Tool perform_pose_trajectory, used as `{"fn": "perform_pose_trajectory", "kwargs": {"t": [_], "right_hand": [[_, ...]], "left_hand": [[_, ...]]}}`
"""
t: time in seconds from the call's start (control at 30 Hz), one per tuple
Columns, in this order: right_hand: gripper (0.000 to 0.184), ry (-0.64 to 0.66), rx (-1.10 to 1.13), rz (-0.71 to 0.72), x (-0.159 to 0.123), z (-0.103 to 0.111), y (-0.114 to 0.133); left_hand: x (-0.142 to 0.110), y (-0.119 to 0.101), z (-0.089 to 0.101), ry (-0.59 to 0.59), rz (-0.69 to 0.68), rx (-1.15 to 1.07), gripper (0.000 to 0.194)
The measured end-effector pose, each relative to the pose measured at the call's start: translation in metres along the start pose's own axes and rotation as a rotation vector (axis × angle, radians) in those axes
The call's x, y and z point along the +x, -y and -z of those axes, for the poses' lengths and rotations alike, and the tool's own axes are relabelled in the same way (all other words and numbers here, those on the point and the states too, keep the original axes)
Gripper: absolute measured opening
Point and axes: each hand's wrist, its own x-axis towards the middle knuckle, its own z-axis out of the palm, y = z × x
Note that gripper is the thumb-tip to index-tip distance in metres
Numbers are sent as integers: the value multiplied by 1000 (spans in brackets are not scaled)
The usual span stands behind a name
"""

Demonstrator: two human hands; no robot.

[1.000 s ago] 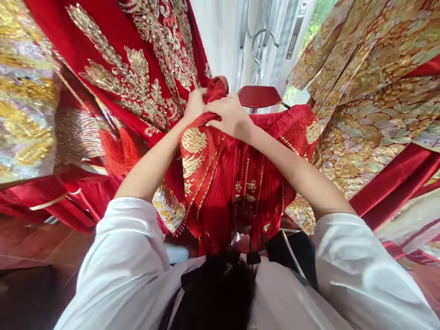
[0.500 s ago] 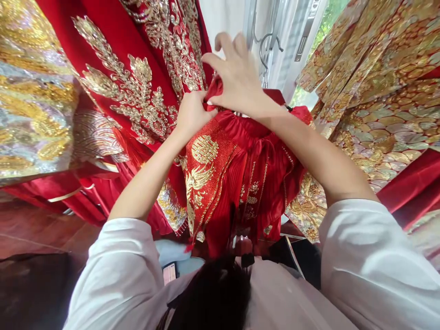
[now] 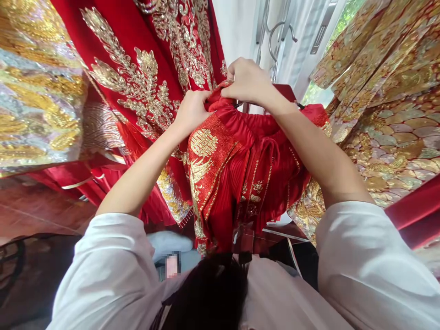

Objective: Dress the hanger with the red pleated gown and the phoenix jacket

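A red skirt (image 3: 227,178) with gold embroidery, pleats and a gathered waistband hangs in front of me from a hanger (image 3: 275,50) with a metal hook. My left hand (image 3: 193,110) is closed on the left end of the waistband, thumb pressing on the cloth. Close beside it, my right hand (image 3: 249,82) pinches the same bunched red fabric, fingers curled in. A tied red bow (image 3: 270,146) lies on the front of the skirt. The hanger's clip at the left end is hidden by my hands and the cloth.
Red cloth with gold beadwork (image 3: 137,78) hangs to the left, beyond it a yellow and silver sequined garment (image 3: 37,87). Gold scale-patterned garments (image 3: 388,110) hang on the right. Behind are a metal rack and a door frame (image 3: 323,32). A phone (image 3: 173,265) is below.
My right hand has come down, its raised, spread fingers now closed on the fabric beside my left hand. My left hand keeps its hold. The view has shifted slightly.
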Motion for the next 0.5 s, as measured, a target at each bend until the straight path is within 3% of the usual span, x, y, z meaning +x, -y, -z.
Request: {"fn": "perform_pose_trajectory", "kwargs": {"t": [0.13,0.2,0.27,0.33,0.4,0.47,0.5], "right_hand": [[14,-152,-188,-80,2,-10,-1],[16,-159,-171,-95,3,-13,-1],[16,-164,-151,-107,4,-15,1],[17,-160,-148,-123,5,-16,4],[24,-147,-185,-154,7,-17,7],[29,-124,-145,-151,9,-18,7],[28,-72,-59,-102,10,-19,6]], "left_hand": [[-2,1,27,-28,-3,-13,44],[-10,1,54,-188,4,66,49],[-23,-5,80,-362,44,197,39],[-37,-23,92,-426,83,328,34],[-49,-49,81,-412,47,414,37],[-57,-77,52,-372,-13,401,40],[-59,-89,33,-283,47,372,41]]}}
